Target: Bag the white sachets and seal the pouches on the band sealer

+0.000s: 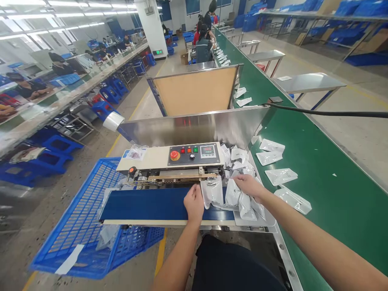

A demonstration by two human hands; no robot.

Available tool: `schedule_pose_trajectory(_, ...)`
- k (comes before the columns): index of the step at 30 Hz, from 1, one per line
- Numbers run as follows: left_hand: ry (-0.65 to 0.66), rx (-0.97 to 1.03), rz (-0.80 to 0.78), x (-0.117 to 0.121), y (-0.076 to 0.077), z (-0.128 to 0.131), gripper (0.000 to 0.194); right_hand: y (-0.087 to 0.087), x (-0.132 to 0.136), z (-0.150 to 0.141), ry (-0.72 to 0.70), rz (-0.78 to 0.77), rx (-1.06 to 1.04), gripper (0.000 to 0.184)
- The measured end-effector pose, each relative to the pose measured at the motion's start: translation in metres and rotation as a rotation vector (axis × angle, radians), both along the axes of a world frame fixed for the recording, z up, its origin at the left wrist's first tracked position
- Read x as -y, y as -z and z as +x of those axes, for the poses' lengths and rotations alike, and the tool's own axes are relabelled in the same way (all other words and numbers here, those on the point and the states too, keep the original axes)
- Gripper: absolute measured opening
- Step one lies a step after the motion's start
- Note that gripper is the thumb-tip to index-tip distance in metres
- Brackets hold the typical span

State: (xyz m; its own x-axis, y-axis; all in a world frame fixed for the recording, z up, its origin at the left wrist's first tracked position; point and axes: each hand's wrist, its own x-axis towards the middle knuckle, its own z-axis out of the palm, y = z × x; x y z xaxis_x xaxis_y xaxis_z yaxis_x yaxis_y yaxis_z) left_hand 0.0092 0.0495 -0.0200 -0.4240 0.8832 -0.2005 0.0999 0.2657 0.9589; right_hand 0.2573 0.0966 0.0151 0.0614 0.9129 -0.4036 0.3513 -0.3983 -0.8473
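Currently the hands are apart: the left hand (194,205) lies on the blue belt (145,206) of a band sealer (145,159), just beside a silvery pouch (211,192), while the right hand (249,186) presses open-fingered on heaped pouches (246,206). Lettering on the sealer's control panel (194,154) is too small to read.

The left hand (194,205) rests on the blue belt (145,205) of a sealing machine (194,157), just beside a white pouch (211,192). The right hand (249,186) lies on a heap of pouches (244,200), and more pouches (280,176) sit on the green belt (321,218) alongside.
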Motion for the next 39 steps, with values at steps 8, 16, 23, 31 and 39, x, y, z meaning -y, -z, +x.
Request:
schedule_pose_trajectory(8,0.495,0.081,0.140,0.031,-0.025,0.043,0.058,-0.027,0.021,-0.012,0.057,-0.012,-0.214,0.055)
schedule_pose_trajectory(16,0.369,0.262,0.108,0.011,-0.023,0.062,0.058,-0.034,0.046,0.009,0.091,-0.031,-0.278,0.051)
schedule_pose_trajectory(23,0.235,0.205,-0.165,-0.009,0.000,0.080,0.054,0.001,0.031,0.028,0.178,-0.174,-0.083,0.053)
schedule_pose_trajectory(31,0.028,0.239,-0.123,-0.013,0.013,0.037,0.052,0.000,-0.007,-0.010,0.002,-0.159,0.039,0.050)
schedule_pose_trajectory(39,0.263,0.050,0.174,0.059,-0.020,0.022,0.053,-0.017,0.037,-0.015,0.093,-0.047,0.086,0.055)
